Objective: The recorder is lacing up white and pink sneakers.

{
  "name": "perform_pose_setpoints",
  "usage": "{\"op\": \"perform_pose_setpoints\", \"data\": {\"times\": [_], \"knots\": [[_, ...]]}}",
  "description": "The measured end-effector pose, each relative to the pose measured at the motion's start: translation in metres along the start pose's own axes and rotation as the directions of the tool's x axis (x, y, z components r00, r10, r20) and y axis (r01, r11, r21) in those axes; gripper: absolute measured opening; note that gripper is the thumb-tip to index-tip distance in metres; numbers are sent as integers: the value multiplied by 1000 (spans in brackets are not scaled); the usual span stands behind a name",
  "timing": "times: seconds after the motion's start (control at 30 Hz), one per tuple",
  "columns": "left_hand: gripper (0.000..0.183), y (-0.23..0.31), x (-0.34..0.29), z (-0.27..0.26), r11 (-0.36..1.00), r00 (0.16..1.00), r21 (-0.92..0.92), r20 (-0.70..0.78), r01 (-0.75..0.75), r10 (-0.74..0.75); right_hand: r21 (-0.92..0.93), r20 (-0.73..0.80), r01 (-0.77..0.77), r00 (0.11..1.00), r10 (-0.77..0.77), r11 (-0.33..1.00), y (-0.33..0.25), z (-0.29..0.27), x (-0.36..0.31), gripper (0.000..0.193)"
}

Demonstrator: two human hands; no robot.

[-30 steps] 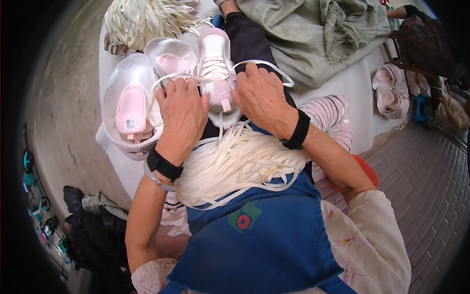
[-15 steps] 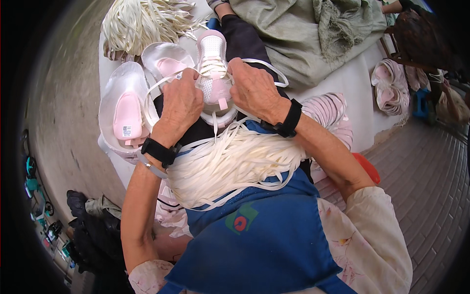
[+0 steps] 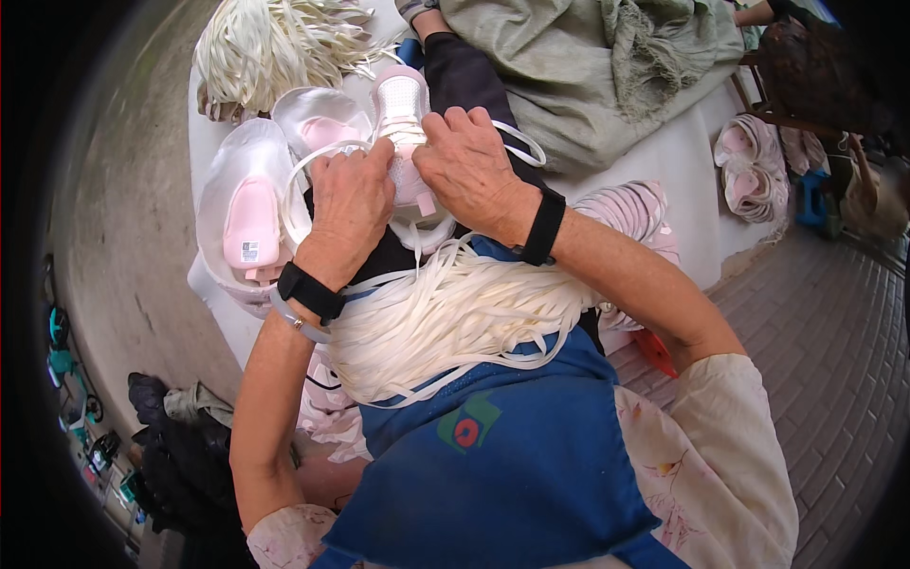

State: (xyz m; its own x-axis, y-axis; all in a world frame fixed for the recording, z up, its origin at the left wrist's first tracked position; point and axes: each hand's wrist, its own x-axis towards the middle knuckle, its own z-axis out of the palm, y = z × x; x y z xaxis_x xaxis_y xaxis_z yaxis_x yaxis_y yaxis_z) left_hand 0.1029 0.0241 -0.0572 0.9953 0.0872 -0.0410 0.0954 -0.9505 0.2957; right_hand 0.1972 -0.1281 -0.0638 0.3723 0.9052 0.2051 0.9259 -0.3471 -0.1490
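Observation:
A pink and white shoe upper (image 3: 400,95) lies toe-away in front of me, with white lacing crossed over its front. My left hand (image 3: 351,197) is closed at its left edge, pinching a white shoelace (image 3: 292,201) that loops out to the left. Over the right edge of the upper bends my right hand (image 3: 472,171), its fingers closed on the lace; another loop sticks out beyond its knuckles. The fingertips of this hand are partly hidden. A pink pull tab (image 3: 426,203) shows between my wrists. Across my lap, on the blue apron (image 3: 493,455), rests a thick bundle of white shoelaces (image 3: 455,318).
Two more white and pink uppers, one at left (image 3: 251,213) and one behind it (image 3: 322,123), lie on the white surface (image 3: 654,156). Farther off is a heap of laces (image 3: 270,57). Stacked pink uppers (image 3: 626,213) stand right of my lap. Grey-green cloth (image 3: 578,85) covers the far side.
My right hand has shifted left and turned over the upper, closer to my left hand. The left-hand lace loop has changed shape slightly.

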Motion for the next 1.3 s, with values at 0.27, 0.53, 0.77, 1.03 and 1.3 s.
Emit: {"op": "perform_pose_setpoints", "data": {"times": [0.27,0.53,0.77,1.03,1.3], "knots": [[15,-6,-3,7,988,986,-152,-167,-21,-4,64,-222,183,961,-164,981,4,-11,5,8],[15,-16,-4,7,919,994,-386,-40,82,-105,858,342,-262,933,-110,442,-19,-40,-6,14],[19,-14,1,-5,760,935,-552,121,343,-334,524,190,-276,960,205,806,-17,1,13,18],[17,-17,0,-4,767,912,-506,113,395,-395,365,155,-217,973,171,905,-27,11,21,13],[15,-13,-6,-6,753,931,-558,111,349,-349,325,97,-34,995,2,945,-23,12,23,13]]}}
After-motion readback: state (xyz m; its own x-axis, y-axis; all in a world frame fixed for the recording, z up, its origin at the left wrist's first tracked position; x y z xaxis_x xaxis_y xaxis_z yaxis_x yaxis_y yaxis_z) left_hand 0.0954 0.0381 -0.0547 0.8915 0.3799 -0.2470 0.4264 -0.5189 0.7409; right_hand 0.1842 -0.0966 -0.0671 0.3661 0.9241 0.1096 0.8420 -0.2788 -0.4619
